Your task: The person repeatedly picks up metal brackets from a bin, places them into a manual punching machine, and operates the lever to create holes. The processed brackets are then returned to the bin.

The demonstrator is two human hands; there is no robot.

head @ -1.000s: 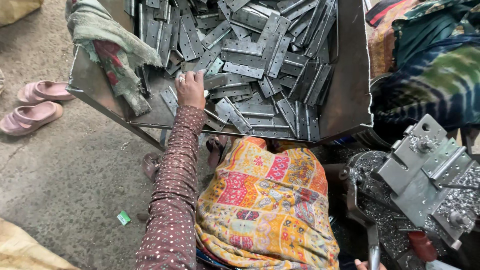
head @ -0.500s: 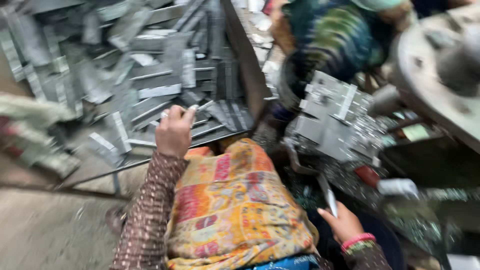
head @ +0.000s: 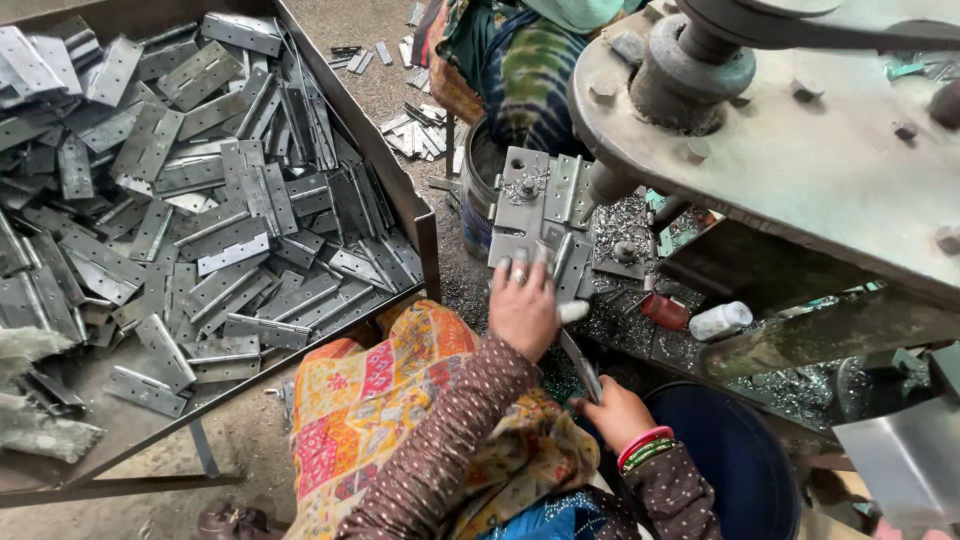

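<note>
L hand [head: 522, 308] fingers [head: 518, 272] press a grey steel hinge plate [head: 562, 262] flat on the press jig [head: 535, 205], seating it. R hand [head: 612, 412] grips a lever [head: 580, 365] below. Hinge tray [head: 425, 225] far left.

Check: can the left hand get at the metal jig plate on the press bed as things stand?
Probably yes. The left hand already lies against the near edge of the jig plate, nothing between them. The right hand sits lower, on a lever.

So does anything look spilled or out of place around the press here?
Yes. Metal shavings lie scattered over the press bed beside the fixture plate that the left hand touches. Loose hinge plates lie strewn on the ground beyond the tray, outside its heap. The right hand grips a lever.
</note>
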